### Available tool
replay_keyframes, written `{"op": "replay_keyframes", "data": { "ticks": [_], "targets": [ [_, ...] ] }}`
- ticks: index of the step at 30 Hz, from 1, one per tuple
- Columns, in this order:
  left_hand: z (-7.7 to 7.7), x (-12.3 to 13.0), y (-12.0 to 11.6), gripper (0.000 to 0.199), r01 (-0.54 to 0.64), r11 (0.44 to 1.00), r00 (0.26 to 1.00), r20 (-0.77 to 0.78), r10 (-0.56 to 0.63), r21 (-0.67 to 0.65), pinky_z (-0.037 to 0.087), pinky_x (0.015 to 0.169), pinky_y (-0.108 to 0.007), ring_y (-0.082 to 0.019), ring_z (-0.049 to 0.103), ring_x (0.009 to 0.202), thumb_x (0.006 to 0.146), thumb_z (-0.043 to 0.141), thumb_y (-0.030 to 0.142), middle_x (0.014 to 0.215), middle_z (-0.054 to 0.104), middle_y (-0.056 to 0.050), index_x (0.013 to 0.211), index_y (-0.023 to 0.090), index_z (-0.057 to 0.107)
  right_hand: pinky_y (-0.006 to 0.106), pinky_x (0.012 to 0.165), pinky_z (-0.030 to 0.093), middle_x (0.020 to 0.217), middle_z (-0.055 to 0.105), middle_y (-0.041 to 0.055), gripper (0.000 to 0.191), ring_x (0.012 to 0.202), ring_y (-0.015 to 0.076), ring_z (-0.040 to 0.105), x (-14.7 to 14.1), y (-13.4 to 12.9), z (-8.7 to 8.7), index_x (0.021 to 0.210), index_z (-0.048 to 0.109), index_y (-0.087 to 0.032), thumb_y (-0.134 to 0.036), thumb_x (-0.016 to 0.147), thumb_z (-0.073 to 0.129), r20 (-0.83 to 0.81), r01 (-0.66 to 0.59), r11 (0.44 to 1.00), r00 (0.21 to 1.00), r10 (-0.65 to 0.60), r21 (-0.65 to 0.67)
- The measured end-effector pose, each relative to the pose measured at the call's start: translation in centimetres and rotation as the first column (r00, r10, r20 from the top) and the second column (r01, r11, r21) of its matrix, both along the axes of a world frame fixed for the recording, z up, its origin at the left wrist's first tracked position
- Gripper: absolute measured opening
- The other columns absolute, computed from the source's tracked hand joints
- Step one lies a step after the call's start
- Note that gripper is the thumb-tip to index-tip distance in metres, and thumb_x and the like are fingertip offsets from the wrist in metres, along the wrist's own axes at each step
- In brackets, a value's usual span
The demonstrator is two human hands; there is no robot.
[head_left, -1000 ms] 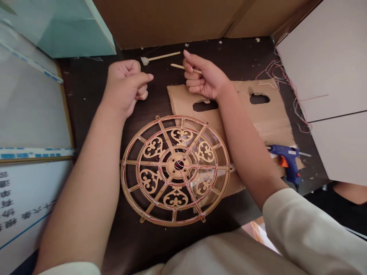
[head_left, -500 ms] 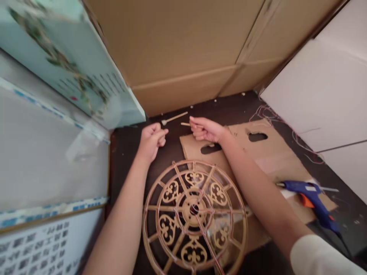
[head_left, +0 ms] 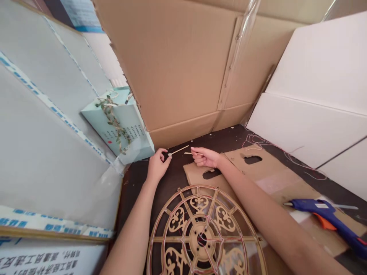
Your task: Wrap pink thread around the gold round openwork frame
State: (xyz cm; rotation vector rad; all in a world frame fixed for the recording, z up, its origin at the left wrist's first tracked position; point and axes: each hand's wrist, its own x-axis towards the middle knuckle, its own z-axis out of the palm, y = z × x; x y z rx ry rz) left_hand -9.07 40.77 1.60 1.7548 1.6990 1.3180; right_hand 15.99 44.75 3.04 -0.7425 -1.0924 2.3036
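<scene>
We're pinching wooden stick (head_left: 187, 153) in right hand (head_left: 207, 157), tip jutting free, likely for finer control; left hand (head_left: 157, 165) curving, thumb and finger parted, by glob-tipped stick (head_left: 180, 149) lying on counter (head_left: 175, 173), contact unclear.

- Bright, diffuse light; source direction unclear.
- White boxes (head_left: 321, 68) at 2 o'clock: palest, nearly washed out.
- Clear tape (head_left: 243, 34), 1 o'clock: glossy glare.
- Wide-angle stretching toward edges; fine detail soft.
</scene>
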Motion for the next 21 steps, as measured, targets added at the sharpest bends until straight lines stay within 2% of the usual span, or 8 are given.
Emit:
{"op": "replay_keyframes", "data": {
  "ticks": [3, 6, 10, 14, 18, 21],
  "targets": [
    [0.1, -0.2, 0.6, 0.014, 0.027, 0.999, 0.988, -0.15, -0.031, -0.029, 0.031, 0.062, -0.028, -0.017, 0.048, 0.061, 0.074, 0.071, 0.026, 0.064, 0.052, 0.003, 0.087, 0.021, 0.069, 0.015, 0.044, 0.013, 0.055, 0.014, -0.0105, 0.04, 0.048, 0.0052, 0.006, 0.0, -0.2, 0.0, 0.077, 0.037, -0.017, -0.037, 0.108, 0.054, 0.0, 0.014, 0.999, 1.0, -0.014, 0.034],
    [-0.2, -0.2, 0.6, 0.005, 0.011, 1.0, 0.973, -0.229, -0.015, -0.019, 0.032, 0.062, -0.028, -0.018, 0.051, 0.065, 0.079, 0.068, 0.023, 0.07, 0.056, 0.001, 0.084, 0.02, 0.068, 0.016, 0.044, 0.013, 0.055, 0.015, -0.0107, 0.04, 0.047, 0.005, 0.007, 0.0, -0.4, 0.0, 0.076, 0.036, -0.018, -0.036, 0.106, 0.056, 0.001, 0.04, 0.997, 0.999, -0.04, 0.071],
    [-0.7, 0.1, -0.6, 0.008, 0.031, 0.999, 0.966, -0.256, -0.028, 0.009, 0.038, 0.066, -0.026, -0.018, 0.056, 0.073, 0.084, 0.069, 0.025, 0.083, 0.062, 0.0, 0.087, 0.02, 0.064, 0.017, 0.045, 0.013, 0.054, 0.018, -0.0107, 0.047, 0.047, 0.0041, 0.011, -0.3, -1.0, -0.3, 0.073, 0.032, -0.019, -0.038, 0.098, 0.067, -0.033, 0.155, 0.975, 0.988, -0.151, 0.16],
    [-0.7, 0.5, -1.8, 0.016, 0.107, 0.994, 0.954, -0.28, -0.103, -0.003, 0.038, 0.065, -0.026, -0.016, 0.055, 0.069, 0.079, 0.077, 0.026, 0.087, 0.066, 0.001, 0.085, 0.02, 0.064, 0.017, 0.045, 0.014, 0.053, 0.02, -0.0112, 0.052, 0.046, 0.0033, 0.013, -0.9, -1.6, -0.8, 0.074, 0.037, -0.018, -0.047, 0.086, 0.079, -0.074, 0.289, 0.917, 0.957, -0.28, 0.273],
    [-0.5, 0.7, -2.1, 0.015, 0.173, 0.984, 0.936, -0.307, -0.174, -0.029, 0.037, 0.063, -0.027, -0.016, 0.054, 0.067, 0.075, 0.081, 0.026, 0.085, 0.068, 0.002, 0.084, 0.021, 0.069, 0.018, 0.045, 0.014, 0.052, 0.019, -0.0112, 0.052, 0.045, 0.0036, 0.015, -1.6, -1.6, -1.1, 0.073, 0.044, -0.018, -0.053, 0.08, 0.081, -0.045, 0.316, 0.88, 0.946, -0.322, 0.354],
    [-0.4, 0.7, -2.0, 0.01, 0.216, 0.976, 0.92, -0.328, -0.215, -0.032, 0.038, 0.065, -0.029, -0.017, 0.056, 0.071, 0.08, 0.077, 0.028, 0.091, 0.069, 0.0, 0.089, 0.024, 0.076, 0.018, 0.045, 0.014, 0.053, 0.019, -0.0109, 0.05, 0.046, 0.0034, 0.014, -1.8, -1.3, -1.3, 0.073, 0.047, -0.017, -0.055, 0.078, 0.08, -0.029, 0.331, 0.856, 0.937, -0.349, 0.397]
  ]
}}
